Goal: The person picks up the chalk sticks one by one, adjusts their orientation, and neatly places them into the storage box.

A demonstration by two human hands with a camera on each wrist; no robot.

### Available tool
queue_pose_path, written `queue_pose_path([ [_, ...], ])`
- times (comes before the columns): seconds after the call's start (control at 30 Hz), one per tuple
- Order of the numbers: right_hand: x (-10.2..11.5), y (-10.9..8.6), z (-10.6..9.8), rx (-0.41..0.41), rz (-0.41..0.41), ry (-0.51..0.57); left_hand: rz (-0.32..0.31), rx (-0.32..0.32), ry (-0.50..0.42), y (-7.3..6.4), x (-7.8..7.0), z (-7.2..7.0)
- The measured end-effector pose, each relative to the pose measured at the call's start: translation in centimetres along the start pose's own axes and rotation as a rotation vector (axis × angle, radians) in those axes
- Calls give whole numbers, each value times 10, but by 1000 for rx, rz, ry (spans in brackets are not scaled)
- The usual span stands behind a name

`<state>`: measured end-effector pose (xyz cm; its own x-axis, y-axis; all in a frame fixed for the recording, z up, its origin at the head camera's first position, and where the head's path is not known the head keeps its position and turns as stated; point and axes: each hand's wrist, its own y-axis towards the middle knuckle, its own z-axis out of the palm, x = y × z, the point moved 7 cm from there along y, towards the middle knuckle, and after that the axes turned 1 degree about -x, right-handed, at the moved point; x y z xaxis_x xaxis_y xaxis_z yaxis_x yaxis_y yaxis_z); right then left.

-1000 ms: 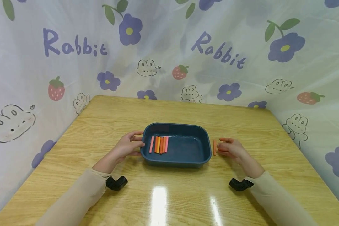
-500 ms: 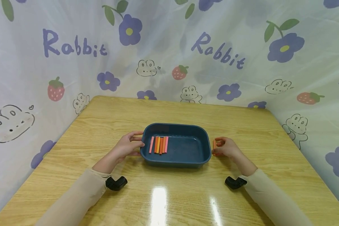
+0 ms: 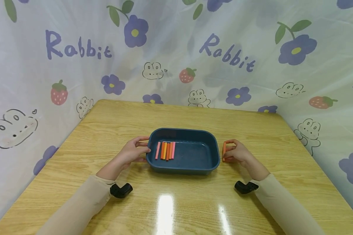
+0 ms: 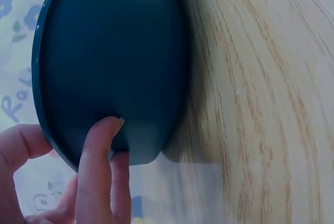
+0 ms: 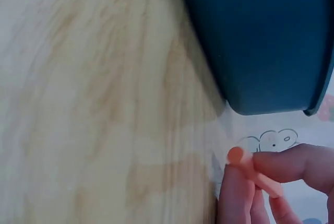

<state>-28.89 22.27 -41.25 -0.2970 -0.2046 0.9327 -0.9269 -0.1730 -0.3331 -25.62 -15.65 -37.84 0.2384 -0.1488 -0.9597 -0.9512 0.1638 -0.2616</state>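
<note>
A dark blue rectangular bin (image 3: 194,169) stands on the table with its long side toward me. Along its left part lie several chalk sticks (image 3: 168,151) in pink, orange and yellow, side by side. My left hand (image 3: 132,150) rests against the bin's left end, fingers spread and lightly bent; the left wrist view shows a fingertip (image 4: 117,122) on the outer wall. Just outside the right end, my right hand (image 3: 236,152) pinches an orange chalk stick (image 5: 266,182) between thumb and fingers. The stick is tilted in the right wrist view, one flat end toward the camera.
The wooden table (image 3: 194,202) extends around the bin, with bright light reflections near the front. A white curtain (image 3: 176,39) printed with rabbits, flowers and strawberries encloses the back and sides. Black curved pieces (image 3: 122,190) stick out at both cuffs.
My right hand has moved left to the orange chalk stick beside the bin and taken hold of it. The left hand and the bin have stayed in place.
</note>
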Motion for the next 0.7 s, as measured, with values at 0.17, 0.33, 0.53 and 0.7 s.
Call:
queue_pose_path([
  [0.17,5,-3,2,75,-5,200,3,-1,0,-1,0,0],
  [0.33,15,-8,4,96,8,381,-1,-4,2,-1,-1,0],
  [0.53,31,-12,10,110,1,416,-7,-3,9,-1,0,0],
  [0.7,42,-13,18,119,6,440,-10,-4,14,0,0,0],
])
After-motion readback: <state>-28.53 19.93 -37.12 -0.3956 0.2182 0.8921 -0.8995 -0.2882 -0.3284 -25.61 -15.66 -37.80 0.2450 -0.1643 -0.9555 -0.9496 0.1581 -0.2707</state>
